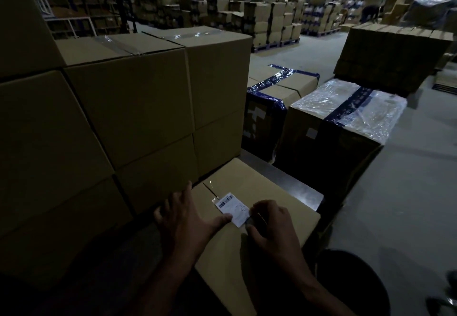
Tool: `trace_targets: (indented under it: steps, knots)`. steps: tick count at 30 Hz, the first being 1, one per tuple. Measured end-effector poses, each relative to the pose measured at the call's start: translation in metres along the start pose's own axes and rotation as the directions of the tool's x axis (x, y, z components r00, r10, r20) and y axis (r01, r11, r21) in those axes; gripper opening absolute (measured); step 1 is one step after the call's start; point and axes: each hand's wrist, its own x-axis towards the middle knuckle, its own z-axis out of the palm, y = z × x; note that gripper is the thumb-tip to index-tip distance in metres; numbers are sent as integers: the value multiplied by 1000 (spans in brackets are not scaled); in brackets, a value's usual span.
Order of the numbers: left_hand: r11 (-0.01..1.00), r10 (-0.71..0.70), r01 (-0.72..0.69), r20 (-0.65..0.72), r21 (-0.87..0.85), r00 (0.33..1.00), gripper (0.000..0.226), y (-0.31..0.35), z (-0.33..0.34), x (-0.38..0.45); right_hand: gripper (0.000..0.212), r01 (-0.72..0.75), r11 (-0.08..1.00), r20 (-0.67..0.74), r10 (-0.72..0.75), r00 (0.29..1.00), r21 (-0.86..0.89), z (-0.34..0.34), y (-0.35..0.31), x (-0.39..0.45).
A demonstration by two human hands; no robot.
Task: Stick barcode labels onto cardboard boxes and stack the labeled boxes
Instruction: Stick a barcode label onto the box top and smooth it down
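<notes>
A brown cardboard box (277,199) lies in front of me with its taped top facing up. A white barcode label (232,208) lies on that top near the tape seam. My left hand (185,214) rests flat on the box with fingers spread, its thumb pressing the label's near left edge. My right hand (269,224) pinches the label's right edge between thumb and fingertips. A tall stack of plain brown boxes (138,107) stands just left of and behind the box.
Two boxes wrapped in blue tape and clear film (346,107) sit to the right on the floor. A pile of flat cardboard (390,51) lies behind them. Pallets of cartons (272,18) fill the far warehouse. A dark round object (351,281) is at my lower right.
</notes>
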Motion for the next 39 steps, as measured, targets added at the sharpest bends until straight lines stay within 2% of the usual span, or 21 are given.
trace_targets:
  steps: [4,8,12,16,19,22,24,29,33,36,38,39]
  knots:
    - [996,88,-88,-32,12,996,129,-2,9,0,38,25,999,-56,-27,998,-33,2,-4,1]
    - [984,164,-166,51,59,985,131,-8,10,2,32,38,997,-60,-42,997,-73,2,-8,3]
    - [986,145,-149,55,80,988,130,-8,2,4,35,0,999,-65,2,998,37,-1,-4,8]
    - [991,114,-116,44,65,993,131,-6,4,-4,30,49,995,-93,-57,994,-86,1,-5,5]
    - [992,106,-107,19,63,994,129,-7,6,-6,27,32,997,-67,-37,997,-67,-1,-7,6]
    - [991,114,-114,5,69,993,127,-7,6,-6,35,11,999,-25,-12,1000,-43,-4,-6,9]
    - [991,115,-114,-9,70,993,129,-7,4,-7,38,-12,1000,-58,11,998,-18,-2,-6,8]
    - [994,98,-98,6,58,995,139,-5,3,-8,26,28,989,-76,-39,996,-144,6,-9,5]
    - [994,97,-97,-6,50,995,127,-4,2,-7,28,-35,997,-23,34,999,-65,0,-7,19]
    - [993,98,-97,-6,66,995,137,-5,2,-8,31,-103,994,22,102,995,39,-5,-3,30]
    - [993,98,-98,-1,65,995,139,-6,2,-8,34,-120,989,-11,122,993,91,-5,-3,26]
    - [993,98,-98,2,61,995,137,-6,2,-8,35,-96,993,-53,100,994,62,-3,-3,20]
